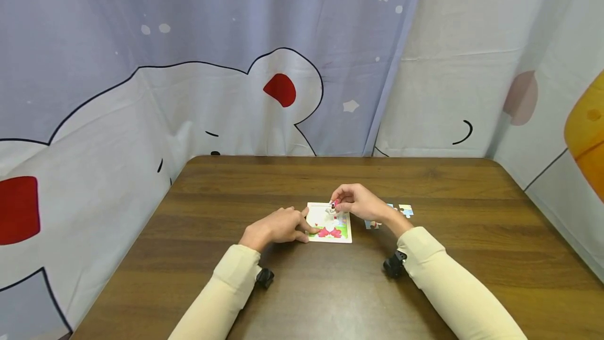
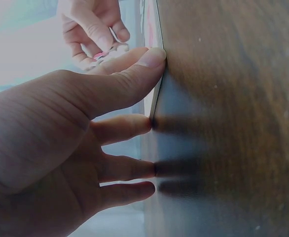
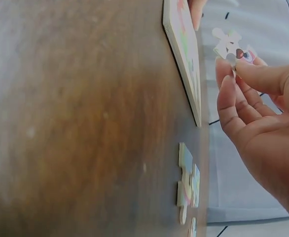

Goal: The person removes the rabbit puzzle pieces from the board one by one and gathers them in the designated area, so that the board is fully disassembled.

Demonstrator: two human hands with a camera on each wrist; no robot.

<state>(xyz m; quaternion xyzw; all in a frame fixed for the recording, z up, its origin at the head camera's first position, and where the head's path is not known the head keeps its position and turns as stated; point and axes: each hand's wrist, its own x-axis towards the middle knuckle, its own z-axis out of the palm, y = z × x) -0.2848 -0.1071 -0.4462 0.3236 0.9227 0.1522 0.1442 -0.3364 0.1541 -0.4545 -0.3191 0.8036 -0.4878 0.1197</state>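
Puzzle piece [image 3: 227,45], knobbed in outline and bearing a printed blue eye, is raised above the far right part of the puzzle board. The right hand [image 1: 360,203] pinches it between thumb and fingers; in the right wrist view, the piece stands apart from the board. Puzzle board [image 1: 332,241], pale-rimmed and roughly square, lies flat, with pink shapes on a green band along its near side. The left hand [image 1: 280,226] rests at the board's left side, fingers extended and spread, with a fingertip over its near left part and the thumb at its edge. The two hands are apart. Loose pieces [image 3: 186,163] lie just to the right of the board, partly hidden in the head view by the right wrist. All rest on a brown wood-grain table [image 1: 212,198], backed by a blue-and-white printed curtain [image 1: 212,14]. Cream sleeves [image 1: 236,272] cover both forearms.
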